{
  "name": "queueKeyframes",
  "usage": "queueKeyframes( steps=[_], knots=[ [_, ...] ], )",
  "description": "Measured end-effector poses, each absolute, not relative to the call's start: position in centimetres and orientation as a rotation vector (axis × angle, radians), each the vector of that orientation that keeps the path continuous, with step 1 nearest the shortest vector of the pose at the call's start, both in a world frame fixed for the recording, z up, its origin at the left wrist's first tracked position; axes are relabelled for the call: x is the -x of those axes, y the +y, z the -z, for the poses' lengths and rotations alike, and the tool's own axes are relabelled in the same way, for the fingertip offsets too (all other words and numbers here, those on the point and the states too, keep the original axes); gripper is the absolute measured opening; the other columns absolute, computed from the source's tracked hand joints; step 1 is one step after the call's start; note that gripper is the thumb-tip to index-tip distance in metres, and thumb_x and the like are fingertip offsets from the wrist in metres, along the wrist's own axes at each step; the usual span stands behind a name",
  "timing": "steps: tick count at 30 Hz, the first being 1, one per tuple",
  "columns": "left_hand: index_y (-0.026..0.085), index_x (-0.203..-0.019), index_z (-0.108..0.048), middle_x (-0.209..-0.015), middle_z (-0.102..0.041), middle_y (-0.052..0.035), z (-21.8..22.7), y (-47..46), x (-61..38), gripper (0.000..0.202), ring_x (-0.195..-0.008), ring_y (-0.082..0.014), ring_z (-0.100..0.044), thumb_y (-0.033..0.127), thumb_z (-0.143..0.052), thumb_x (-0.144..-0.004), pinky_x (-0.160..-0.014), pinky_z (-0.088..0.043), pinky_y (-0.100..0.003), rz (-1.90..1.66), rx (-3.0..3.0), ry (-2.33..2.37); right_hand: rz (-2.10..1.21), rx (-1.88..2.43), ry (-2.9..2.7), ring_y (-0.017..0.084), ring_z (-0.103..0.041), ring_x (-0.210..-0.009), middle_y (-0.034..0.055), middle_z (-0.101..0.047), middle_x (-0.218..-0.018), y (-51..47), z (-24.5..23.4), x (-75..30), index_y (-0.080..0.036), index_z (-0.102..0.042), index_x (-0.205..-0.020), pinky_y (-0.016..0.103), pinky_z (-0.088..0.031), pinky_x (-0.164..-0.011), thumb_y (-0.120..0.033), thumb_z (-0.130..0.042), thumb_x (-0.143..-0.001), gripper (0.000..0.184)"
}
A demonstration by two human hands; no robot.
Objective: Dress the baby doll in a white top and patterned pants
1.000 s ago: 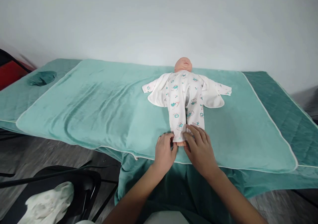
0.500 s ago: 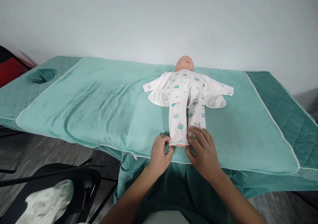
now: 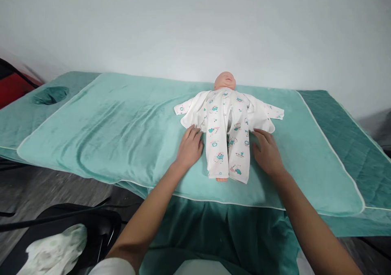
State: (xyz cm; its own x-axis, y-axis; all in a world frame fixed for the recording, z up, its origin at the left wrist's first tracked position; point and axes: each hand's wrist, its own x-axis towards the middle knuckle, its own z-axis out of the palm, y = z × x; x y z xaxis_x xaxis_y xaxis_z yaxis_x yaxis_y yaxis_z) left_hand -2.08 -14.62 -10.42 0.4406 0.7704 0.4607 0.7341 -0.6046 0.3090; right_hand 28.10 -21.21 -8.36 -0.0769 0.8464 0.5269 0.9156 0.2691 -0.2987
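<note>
A baby doll (image 3: 225,81) lies on its back, head toward the wall, arms spread. It wears a white printed baby outfit (image 3: 217,138) whose plain white flaps fan out at both sides below the sleeves. One pink foot (image 3: 221,180) pokes from a trouser leg; the other leg's end is covered by cloth. My left hand (image 3: 190,147) is open, fingertips at the lower edge of the left flap. On the other side my right hand (image 3: 268,152) is also open, fingers at the lower edge of the right flap. Whether the fingertips press the cloth is hard to see.
The doll rests on a green velvety sheet (image 3: 122,145) with pale piping, over a massage bed with a face hole (image 3: 50,95). A white wall stands behind. At lower left, a black chair (image 3: 100,226) bears a bundled white cloth (image 3: 56,248).
Both hands have let go of the trouser-leg ends and moved up and apart to the flaps beside the doll's waist. One trouser leg now lies loose over the foot's end.
</note>
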Motion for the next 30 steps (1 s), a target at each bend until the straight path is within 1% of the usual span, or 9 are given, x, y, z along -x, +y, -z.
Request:
queueKeyframes(
  steps=[4,7,10,13,16,20,23,27,30],
  knots=[
    [0.012,-0.126,-0.063,-0.136,-0.060,-0.0154,10.1,-10.5,0.9,0.036,-0.146,-0.0340,-0.037,0.024,-0.045,-0.097,-0.124,-0.032,-0.056,-0.754,-2.799,1.257,0.231,1.588,-2.134,0.032,-0.042,-0.140,0.0190,-0.055,-0.143,-17.3,9.8,-27.8,-0.011,-0.051,-0.142,0.054,-0.037,-0.117,-0.019,-0.047,-0.096,0.047],
    [0.013,-0.129,-0.062,-0.135,-0.061,-0.0159,10.2,-8.9,0.4,0.038,-0.140,-0.0310,-0.047,0.024,-0.048,-0.096,-0.124,-0.032,-0.054,-0.687,-2.845,1.150,0.249,1.611,-2.209,0.032,-0.048,-0.133,0.0201,-0.059,-0.135,-15.7,10.2,-27.4,-0.010,-0.057,-0.137,0.052,-0.034,-0.118,-0.019,-0.048,-0.094,0.044],
    [0.013,-0.127,-0.064,-0.130,-0.065,-0.0160,10.1,-7.9,-0.1,0.037,-0.128,-0.0299,-0.057,0.026,-0.052,-0.094,-0.123,-0.034,-0.053,-0.616,-2.838,1.079,0.228,1.649,-2.214,0.032,-0.054,-0.121,0.0202,-0.062,-0.124,-15.0,10.1,-27.2,-0.009,-0.063,-0.129,0.051,-0.039,-0.113,-0.020,-0.047,-0.095,0.039],
    [0.014,-0.127,-0.063,-0.133,-0.064,-0.0161,9.6,-7.0,-0.8,0.039,-0.129,-0.0304,-0.058,0.030,-0.057,-0.093,-0.116,-0.045,-0.047,-0.608,-2.752,1.072,0.215,1.687,-2.143,0.032,-0.055,-0.112,0.0193,-0.063,-0.117,-14.9,9.9,-27.3,-0.009,-0.065,-0.124,0.048,-0.046,-0.103,-0.023,-0.046,-0.097,0.036],
    [0.016,-0.135,-0.058,-0.141,-0.060,-0.0146,9.0,-6.4,-1.5,0.047,-0.132,-0.0302,-0.056,0.033,-0.061,-0.091,-0.108,-0.052,-0.043,-0.597,-2.636,1.087,0.189,1.643,-2.159,0.033,-0.055,-0.111,0.0198,-0.063,-0.116,-14.9,10.0,-27.5,-0.008,-0.065,-0.125,0.047,-0.048,-0.100,-0.027,-0.049,-0.097,0.037],
    [0.018,-0.139,-0.054,-0.145,-0.057,-0.0135,8.6,-6.2,-1.7,0.055,-0.134,-0.0321,-0.054,0.036,-0.064,-0.088,-0.109,-0.051,-0.045,-0.575,-2.566,1.089,0.182,1.513,-2.241,0.034,-0.053,-0.121,0.0212,-0.063,-0.126,-14.4,10.7,-27.9,-0.008,-0.060,-0.134,0.050,-0.042,-0.110,-0.029,-0.051,-0.096,0.044],
    [0.018,-0.136,-0.057,-0.140,-0.062,-0.0124,8.7,-6.1,-1.8,0.054,-0.129,-0.0331,-0.058,0.036,-0.066,-0.086,-0.108,-0.051,-0.046,-0.590,-2.507,1.124,0.141,1.412,-2.291,0.033,-0.054,-0.124,0.0185,-0.065,-0.126,-13.7,11.0,-27.8,-0.012,-0.065,-0.128,0.049,-0.040,-0.112,-0.028,-0.052,-0.096,0.039],
    [0.019,-0.130,-0.062,-0.140,-0.063,-0.0095,9.1,-6.0,-2.3,0.047,-0.130,-0.0331,-0.058,0.030,-0.064,-0.085,-0.108,-0.051,-0.045,-0.622,-2.409,1.211,0.024,1.394,-2.217,0.033,-0.057,-0.123,0.0163,-0.070,-0.121,-12.7,11.1,-27.2,-0.015,-0.069,-0.118,0.050,-0.043,-0.109,-0.029,-0.053,-0.092,0.033],
    [0.018,-0.131,-0.064,-0.142,-0.062,-0.0101,9.3,-5.9,-2.9,0.047,-0.131,-0.0333,-0.058,0.033,-0.063,-0.086,-0.109,-0.052,-0.044,-0.664,-2.328,1.263,-0.067,1.491,-2.068,0.036,-0.060,-0.118,0.0176,-0.070,-0.120,-12.3,10.8,-26.4,-0.014,-0.069,-0.116,0.051,-0.049,-0.102,-0.031,-0.056,-0.089,0.035]
  ],
)
